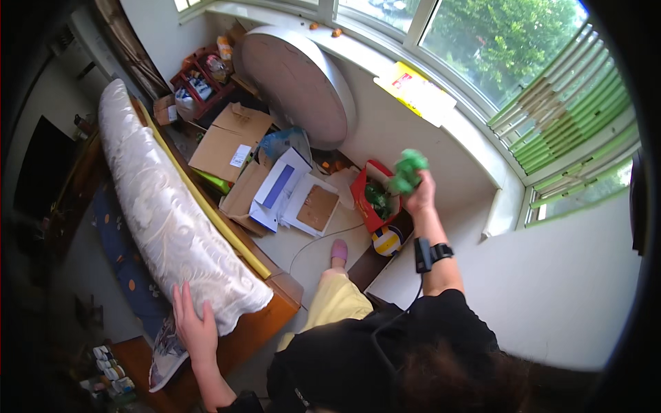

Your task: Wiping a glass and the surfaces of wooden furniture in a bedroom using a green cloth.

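My right hand [421, 190] is closed around a bunched green thing [409, 170], somewhat blurred, perhaps plastic or netting. It is held up just beside and above a red bag [367, 210] that stands open with dark green stuff [378, 200] inside. My left hand [195, 320] rests with its fingers spread on the pale patterned fabric cover [175, 222] over the back of a wooden sofa, near its close end. A blue, yellow and white volleyball [387, 241] lies by the bag.
Open cardboard boxes [231, 137] and a white box [311, 204] lie on the floor, with a thin cable [320, 238] nearby. A large round panel [294, 85] leans against the wall under the windowsill [361, 61]. A yellow package [415, 93] lies on the sill.
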The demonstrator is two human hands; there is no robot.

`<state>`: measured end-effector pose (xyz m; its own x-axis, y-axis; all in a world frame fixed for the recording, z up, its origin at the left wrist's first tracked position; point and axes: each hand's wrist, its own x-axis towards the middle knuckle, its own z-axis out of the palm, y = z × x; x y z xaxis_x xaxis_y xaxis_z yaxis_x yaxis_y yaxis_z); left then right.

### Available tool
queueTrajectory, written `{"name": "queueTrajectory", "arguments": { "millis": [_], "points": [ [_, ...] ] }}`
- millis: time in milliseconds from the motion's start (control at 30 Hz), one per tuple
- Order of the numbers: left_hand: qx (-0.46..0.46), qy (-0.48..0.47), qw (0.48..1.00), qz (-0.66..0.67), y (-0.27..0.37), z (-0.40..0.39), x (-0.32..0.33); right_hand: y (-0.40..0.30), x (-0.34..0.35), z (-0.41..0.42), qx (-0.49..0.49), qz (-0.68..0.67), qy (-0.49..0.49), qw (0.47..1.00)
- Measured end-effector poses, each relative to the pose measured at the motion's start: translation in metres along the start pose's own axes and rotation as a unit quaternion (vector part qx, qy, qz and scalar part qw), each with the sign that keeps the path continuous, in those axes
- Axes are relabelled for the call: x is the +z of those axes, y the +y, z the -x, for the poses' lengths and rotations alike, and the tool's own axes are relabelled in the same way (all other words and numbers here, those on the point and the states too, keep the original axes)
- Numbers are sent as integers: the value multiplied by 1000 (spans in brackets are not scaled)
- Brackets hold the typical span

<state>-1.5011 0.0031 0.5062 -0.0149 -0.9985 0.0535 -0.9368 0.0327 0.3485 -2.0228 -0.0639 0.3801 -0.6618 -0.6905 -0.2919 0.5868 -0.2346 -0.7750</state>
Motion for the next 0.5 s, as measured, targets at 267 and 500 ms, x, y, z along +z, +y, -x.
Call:
{"name": "queueTrajectory", "arguments": {
  "millis": [267,500],
  "points": [
    [-167,-172,963,-126,24,-50,39,-182,-65,-182,-428,622,314,575],
    [-215,-232,937,-146,18,-52,40,-138,-126,-256,-207,835,207,466]
  ]
}}
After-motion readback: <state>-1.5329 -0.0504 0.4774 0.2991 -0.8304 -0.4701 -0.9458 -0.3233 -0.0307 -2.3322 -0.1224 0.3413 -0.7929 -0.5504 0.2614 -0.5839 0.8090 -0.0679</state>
